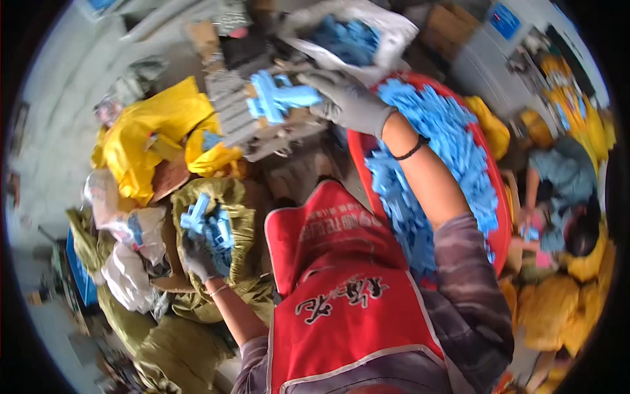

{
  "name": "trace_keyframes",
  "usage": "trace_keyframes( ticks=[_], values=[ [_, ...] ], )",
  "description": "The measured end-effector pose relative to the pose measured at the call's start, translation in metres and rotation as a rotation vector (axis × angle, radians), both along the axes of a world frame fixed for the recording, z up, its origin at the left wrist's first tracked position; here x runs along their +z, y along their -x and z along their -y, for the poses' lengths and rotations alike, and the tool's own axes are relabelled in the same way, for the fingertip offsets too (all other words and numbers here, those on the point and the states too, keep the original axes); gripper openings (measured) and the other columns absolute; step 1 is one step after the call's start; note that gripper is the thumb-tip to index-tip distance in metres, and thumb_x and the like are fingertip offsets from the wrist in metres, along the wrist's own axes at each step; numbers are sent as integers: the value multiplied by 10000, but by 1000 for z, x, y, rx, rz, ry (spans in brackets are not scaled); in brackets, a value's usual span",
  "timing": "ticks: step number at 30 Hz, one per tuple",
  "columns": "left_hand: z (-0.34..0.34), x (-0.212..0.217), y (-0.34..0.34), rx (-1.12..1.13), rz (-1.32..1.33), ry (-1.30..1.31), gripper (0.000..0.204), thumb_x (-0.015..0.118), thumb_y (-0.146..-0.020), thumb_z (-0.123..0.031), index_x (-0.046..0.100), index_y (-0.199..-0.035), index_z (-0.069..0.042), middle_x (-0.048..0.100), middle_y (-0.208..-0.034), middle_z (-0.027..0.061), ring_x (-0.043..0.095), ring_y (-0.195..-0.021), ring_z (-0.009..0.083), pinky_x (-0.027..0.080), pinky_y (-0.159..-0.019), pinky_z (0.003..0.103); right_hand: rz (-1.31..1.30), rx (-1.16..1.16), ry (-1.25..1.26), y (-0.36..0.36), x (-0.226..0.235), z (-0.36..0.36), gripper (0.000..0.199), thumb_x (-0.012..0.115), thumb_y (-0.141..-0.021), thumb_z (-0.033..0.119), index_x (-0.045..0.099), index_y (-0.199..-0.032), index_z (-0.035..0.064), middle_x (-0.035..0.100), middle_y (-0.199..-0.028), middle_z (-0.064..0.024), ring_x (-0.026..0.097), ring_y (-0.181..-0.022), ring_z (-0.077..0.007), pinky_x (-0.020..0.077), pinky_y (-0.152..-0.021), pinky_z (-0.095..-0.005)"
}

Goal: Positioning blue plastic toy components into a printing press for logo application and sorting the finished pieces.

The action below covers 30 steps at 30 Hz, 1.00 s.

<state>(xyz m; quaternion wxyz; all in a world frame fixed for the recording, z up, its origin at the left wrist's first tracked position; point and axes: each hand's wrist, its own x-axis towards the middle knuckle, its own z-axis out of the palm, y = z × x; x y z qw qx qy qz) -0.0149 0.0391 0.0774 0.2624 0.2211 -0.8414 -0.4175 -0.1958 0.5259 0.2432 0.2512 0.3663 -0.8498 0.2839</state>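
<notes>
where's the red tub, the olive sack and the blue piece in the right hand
red tub (502, 240): head view, on its bare right rim
olive sack (246, 220): head view, on its open upper edge
blue piece (279, 97): head view, on its middle, left of the gloved fingers

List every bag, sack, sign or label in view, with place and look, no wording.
White plastic bag: top centre, open, blue parts inside.
Olive sack: left of centre, open, blue parts inside.
Yellow bags: upper left, crumpled.
Blue sign: top right, small rectangle on a grey surface.
Red apron: bottom centre, white and black print.

Sack (239, 220) left, parts-filled basin (500, 236) right
</notes>
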Motion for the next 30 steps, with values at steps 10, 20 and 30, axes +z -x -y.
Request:
trace_keyframes(
  ticks=[10,20,30],
  values=[
    [17,-37,-22,-23,290,241,360,612,-995,-274,667,-1220,2,703,-1200,151,675,-1068,275,514,-944,368,799,-809,-223,-190,-173,-203,404,528,-928,115,602,-1325,133,645,-1237,-157,609,-1126,-373,500,-954,-442],
    [-91,-13,53,-429,82,-31,266,605,-989,-152,692,-1161,31,741,-1088,125,682,-933,173,528,-869,318,689,-689,-154,-225,-274,-186,615,637,-812,88,489,-1409,107,532,-1385,-173,531,-1236,-393,445,-1045,-444],
    [-123,95,72,-405,-186,324,224,628,-934,-85,711,-1125,-5,731,-1081,151,696,-1015,288,519,-920,359,660,-826,1233,-244,-266,-184,530,462,-1047,484,597,-1231,6,668,-1007,-84,622,-762,-153,489,-611,-296]
  ],
)
